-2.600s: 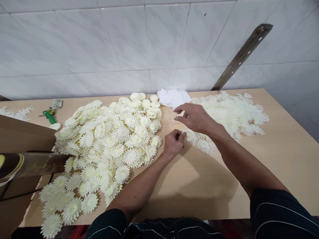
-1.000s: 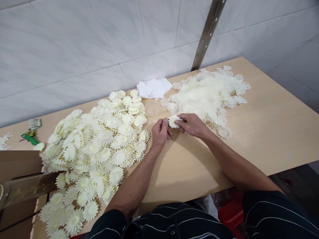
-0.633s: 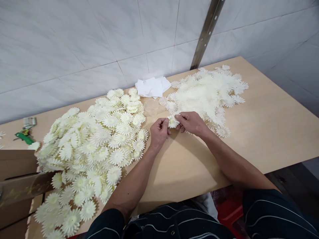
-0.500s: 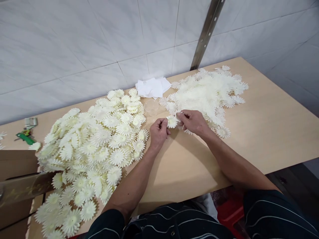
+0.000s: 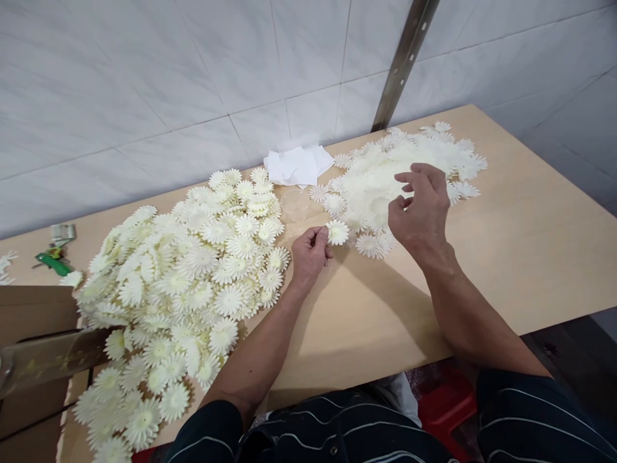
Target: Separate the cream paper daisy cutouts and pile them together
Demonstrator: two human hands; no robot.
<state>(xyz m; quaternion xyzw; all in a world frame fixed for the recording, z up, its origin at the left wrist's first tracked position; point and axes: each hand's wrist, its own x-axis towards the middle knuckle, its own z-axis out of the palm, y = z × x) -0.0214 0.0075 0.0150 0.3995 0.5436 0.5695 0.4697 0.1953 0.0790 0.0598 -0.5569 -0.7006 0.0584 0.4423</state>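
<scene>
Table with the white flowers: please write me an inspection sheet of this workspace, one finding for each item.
Surface: pale wood-grain table, partly covered.
Job's things: one held flower; left heap and right heap of flowers.
Clutter: white sheets, green-handled tool.
Hands: left hand pinches the flower; right hand before the right heap, fingers parted, apparently holding nothing.
Cables: thin dark line at left; cannot tell whether cable.
Surroundings: tiled wall, metal upright, cardboard.

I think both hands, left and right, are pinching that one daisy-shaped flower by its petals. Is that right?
Not quite: the right hand is apart from the daisy-shaped flower, over by the paler pile, as the head view shows. The left hand is indeed pinching the flower by its petals.
</scene>
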